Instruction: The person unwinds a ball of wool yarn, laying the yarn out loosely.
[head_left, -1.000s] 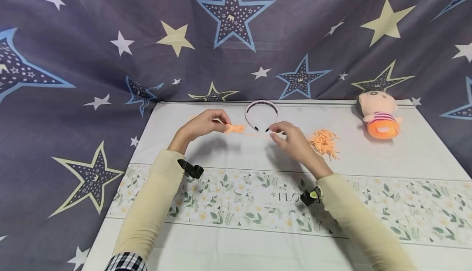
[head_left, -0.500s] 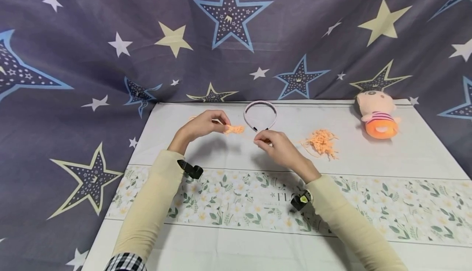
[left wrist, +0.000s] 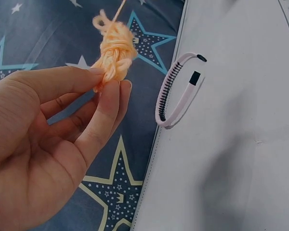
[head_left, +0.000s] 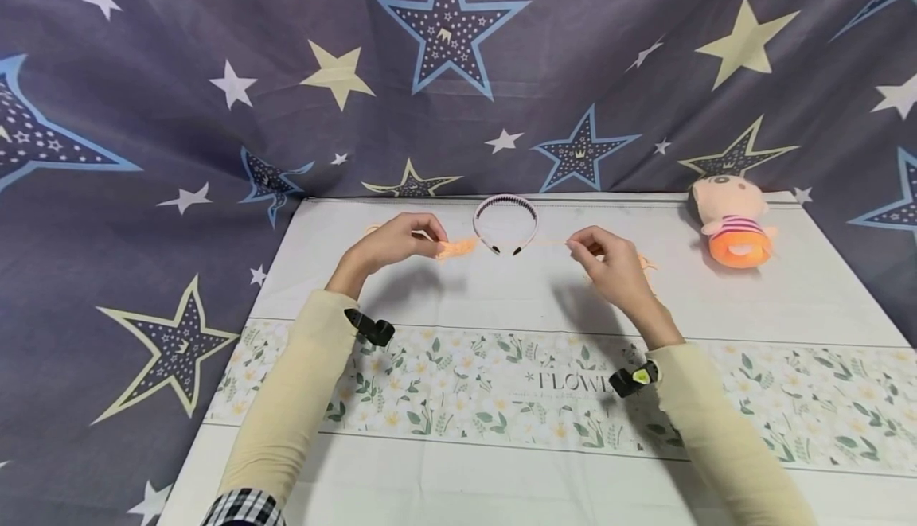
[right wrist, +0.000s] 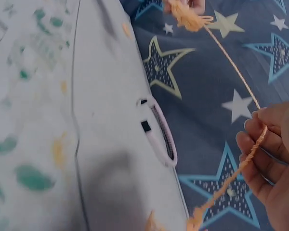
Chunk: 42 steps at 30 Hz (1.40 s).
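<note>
My left hand (head_left: 390,243) pinches a small wound bundle of orange yarn (left wrist: 116,53) between thumb and fingertips, above the table. A thin strand of yarn (right wrist: 231,65) runs taut from the bundle to my right hand (head_left: 612,267), which pinches it between thumb and forefinger. Past those fingers, in the right wrist view, a crinkled length of yarn (right wrist: 226,180) trails down across the palm side. Behind the right hand, a loose orange yarn pile (head_left: 648,265) is mostly hidden in the head view.
A pale pink headband (head_left: 505,198) with dark inner teeth and black tips lies between the hands, farther back. A plush toy (head_left: 734,224) in a striped top lies at the back right. Something orange (head_left: 372,228) shows behind the left hand. A star-patterned curtain (head_left: 458,136) borders the white table (head_left: 444,474).
My right hand moves left toward the bundle, then back to the right, drawing the strand out straight and covering the yarn pile. The left hand stays in place with the bundle.
</note>
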Available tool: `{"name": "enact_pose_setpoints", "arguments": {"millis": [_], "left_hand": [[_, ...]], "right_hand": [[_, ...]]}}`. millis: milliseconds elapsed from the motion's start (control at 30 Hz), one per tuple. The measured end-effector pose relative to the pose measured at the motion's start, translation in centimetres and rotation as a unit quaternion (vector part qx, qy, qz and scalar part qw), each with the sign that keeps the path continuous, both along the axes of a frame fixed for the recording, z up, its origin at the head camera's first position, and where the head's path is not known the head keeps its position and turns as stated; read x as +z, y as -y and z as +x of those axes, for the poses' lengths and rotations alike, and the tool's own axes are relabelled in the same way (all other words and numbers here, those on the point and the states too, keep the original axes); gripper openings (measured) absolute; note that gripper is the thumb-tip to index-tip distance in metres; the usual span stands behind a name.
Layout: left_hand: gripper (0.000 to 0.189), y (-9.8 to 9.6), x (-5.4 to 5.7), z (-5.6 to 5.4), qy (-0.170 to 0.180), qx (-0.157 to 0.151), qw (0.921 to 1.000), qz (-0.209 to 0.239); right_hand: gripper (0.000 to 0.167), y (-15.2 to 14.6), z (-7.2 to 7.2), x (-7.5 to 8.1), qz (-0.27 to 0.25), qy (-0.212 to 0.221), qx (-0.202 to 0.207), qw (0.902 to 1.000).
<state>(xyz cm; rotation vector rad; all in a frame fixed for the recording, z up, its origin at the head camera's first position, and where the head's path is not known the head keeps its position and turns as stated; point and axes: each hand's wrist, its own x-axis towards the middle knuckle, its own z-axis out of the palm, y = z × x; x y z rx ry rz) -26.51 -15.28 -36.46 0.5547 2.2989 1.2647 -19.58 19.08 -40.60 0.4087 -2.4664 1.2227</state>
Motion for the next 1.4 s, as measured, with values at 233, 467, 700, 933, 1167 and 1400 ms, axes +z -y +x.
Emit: {"name": "enact_pose_setpoints", "arguments": {"millis": [233, 467, 700, 933, 1167, 1400], "left_hand": [[0.014, 0.2, -0.1, 0.0, -0.013, 0.002, 0.9999, -0.001], [0.013, 0.6, -0.3, 0.0, -0.015, 0.001, 0.9999, -0.005], [0.014, 0.9, -0.5, -0.2, -0.014, 0.002, 0.9999, -0.006], [0.014, 1.0, -0.7, -0.3, -0.015, 0.005, 0.9999, -0.005], [0.014, 1.3, -0.5, -0.2, -0.013, 0.009, 0.9999, 0.0], [0.015, 1.3, -0.3, -0.3, -0.01, 0.013, 0.9998, -0.007]], "right_hand": [[0.016, -3.5, 0.7, -0.5, 0.001, -0.004, -0.051, 0.9987], [0.021, -7.9, 1.4, -0.6, 0.007, 0.012, -0.136, 0.9906], [0.025, -11.8, 2.5, -0.3, 0.001, 0.045, -0.234, 0.9713], [0.03, -15.1, 3.6, -0.6, -0.006, 0.068, -0.32, 0.9449], [0.01, -17.7, 4.6, -0.7, -0.034, 0.074, -0.383, 0.9201], [0.017, -19.3, 5.3, -0.9, -0.067, 0.088, -0.411, 0.905]]}}
